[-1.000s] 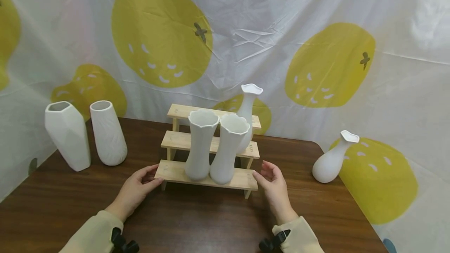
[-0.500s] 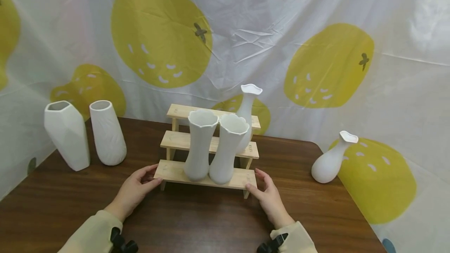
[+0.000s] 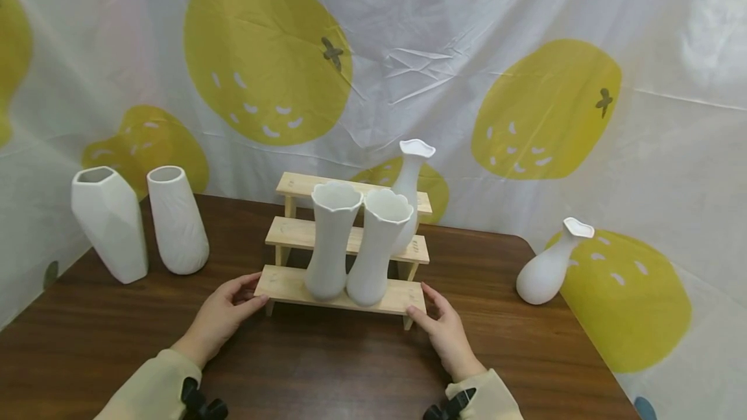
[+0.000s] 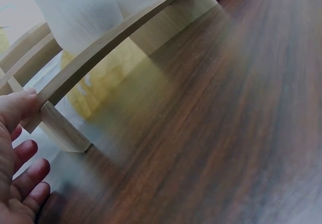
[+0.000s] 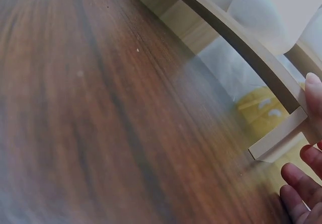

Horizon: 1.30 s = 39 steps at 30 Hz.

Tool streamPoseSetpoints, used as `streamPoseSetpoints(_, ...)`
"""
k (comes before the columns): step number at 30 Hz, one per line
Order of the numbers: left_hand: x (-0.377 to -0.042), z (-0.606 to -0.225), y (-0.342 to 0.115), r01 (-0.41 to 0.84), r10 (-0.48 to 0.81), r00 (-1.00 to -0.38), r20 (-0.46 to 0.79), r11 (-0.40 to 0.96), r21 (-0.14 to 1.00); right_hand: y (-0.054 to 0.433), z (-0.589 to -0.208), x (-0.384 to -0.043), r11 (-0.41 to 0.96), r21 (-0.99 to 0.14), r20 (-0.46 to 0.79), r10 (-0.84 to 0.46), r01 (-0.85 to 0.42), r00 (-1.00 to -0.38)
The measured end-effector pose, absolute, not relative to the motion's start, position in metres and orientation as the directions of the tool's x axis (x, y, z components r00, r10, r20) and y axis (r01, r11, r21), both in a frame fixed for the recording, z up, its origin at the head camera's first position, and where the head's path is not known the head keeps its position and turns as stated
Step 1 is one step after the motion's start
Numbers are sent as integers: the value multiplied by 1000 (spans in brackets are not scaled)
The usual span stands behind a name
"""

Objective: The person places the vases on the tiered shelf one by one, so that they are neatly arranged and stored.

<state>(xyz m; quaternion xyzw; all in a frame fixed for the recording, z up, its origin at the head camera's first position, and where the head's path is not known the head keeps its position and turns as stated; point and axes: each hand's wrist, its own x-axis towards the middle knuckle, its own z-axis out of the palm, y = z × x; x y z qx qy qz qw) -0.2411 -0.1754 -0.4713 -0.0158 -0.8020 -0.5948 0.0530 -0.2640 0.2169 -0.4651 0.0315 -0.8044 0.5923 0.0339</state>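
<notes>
A three-tier wooden display stand (image 3: 284, 282) rises in steps at the middle of the table. My left hand (image 3: 218, 316) holds the left end of its lowest shelf, with the thumb (image 4: 17, 107) on the front edge and the other fingers lower, loosely curled. At the opposite end my right hand (image 3: 448, 336) grips in the same way, its thumb (image 5: 313, 95) against the board. Two white vases with scalloped rims, a left one (image 3: 328, 251) and a right one (image 3: 376, 258), stand side by side on the lowest shelf. Behind them a slim-necked white vase (image 3: 410, 180) is partly hidden.
To the left on the dark wooden table (image 3: 327, 374) stand a faceted white vase (image 3: 113, 229) and a tapered white vase (image 3: 177, 225). A bulb-shaped white vase (image 3: 545, 274) is at the right. A curtain (image 3: 408, 37) with yellow fruit prints hangs behind the table.
My right hand has moved inward to the left, its thumb now on the shelf's front edge and its fingers at the end. The left hand keeps its hold; the stand and vases look unmoved.
</notes>
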Motion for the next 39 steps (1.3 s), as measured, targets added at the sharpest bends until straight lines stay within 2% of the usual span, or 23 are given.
streamPoseSetpoints(8, -238, -460, -179, 44, -116, -990, 84, 306, 951, 217, -466, -264, 297, -949, 117, 8, -110, -993)
streamPoseSetpoints(17, -236, -445, -188, 102, -252, -950, 187, 317, 943, 217, -467, -265, 307, -946, 117, 18, -106, -993)
streamPoseSetpoints(21, -236, -439, -193, 98, -408, -885, 227, 312, 945, 217, -467, -264, 307, -946, 118, 20, -106, -993)
streamPoseSetpoints(25, -238, -435, -197, 79, -571, -779, 260, 322, 944, 217, -466, -264, 315, -943, 117, 20, -104, -993)
streamPoseSetpoints(30, -243, -433, -201, 82, -687, -675, 269, 293, 953, 217, -465, -263, 313, -944, 110, 18, -99, -994)
streamPoseSetpoints(39, -253, -422, -201, 36, -777, -615, 133, 140, 989, 217, -465, -263, 309, -945, 113, 8, -105, -994)
